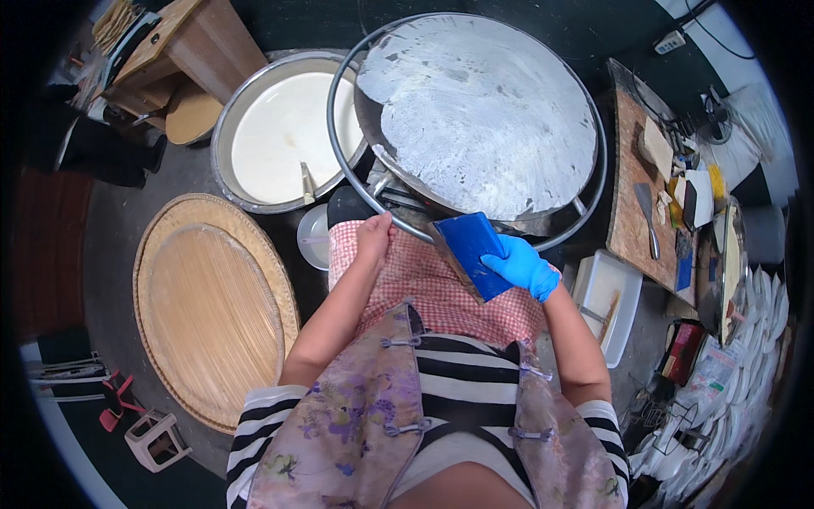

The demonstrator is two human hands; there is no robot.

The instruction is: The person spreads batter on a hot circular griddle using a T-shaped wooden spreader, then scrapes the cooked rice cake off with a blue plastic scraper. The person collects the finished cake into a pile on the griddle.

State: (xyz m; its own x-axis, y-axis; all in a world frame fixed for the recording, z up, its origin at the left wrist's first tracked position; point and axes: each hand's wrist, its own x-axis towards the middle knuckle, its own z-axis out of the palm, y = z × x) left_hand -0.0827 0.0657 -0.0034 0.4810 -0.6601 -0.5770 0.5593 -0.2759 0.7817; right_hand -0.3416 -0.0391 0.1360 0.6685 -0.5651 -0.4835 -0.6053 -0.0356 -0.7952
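My right hand point(523, 266), in a blue glove, grips a flat blue scraper point(472, 254) with a worn brownish edge, tilted over my lap. The scraper is just below the near rim of a large round griddle point(483, 114). Thin whitish batter covers most of the griddle's surface, with dark patches showing at its left edge. A metal ring rail point(336, 130) runs around the griddle. At the rail's near left side is my bare left hand point(374, 238), fingers curled; whether they grip the rail is hidden.
A metal basin point(219, 149) of pale batter, with a brush-like handle point(308, 183), stands left of the griddle. A round woven tray point(152, 305) is at lower left. To the right are a wooden board point(626, 216) with a metal spatula point(647, 216) and a white tub point(629, 312).
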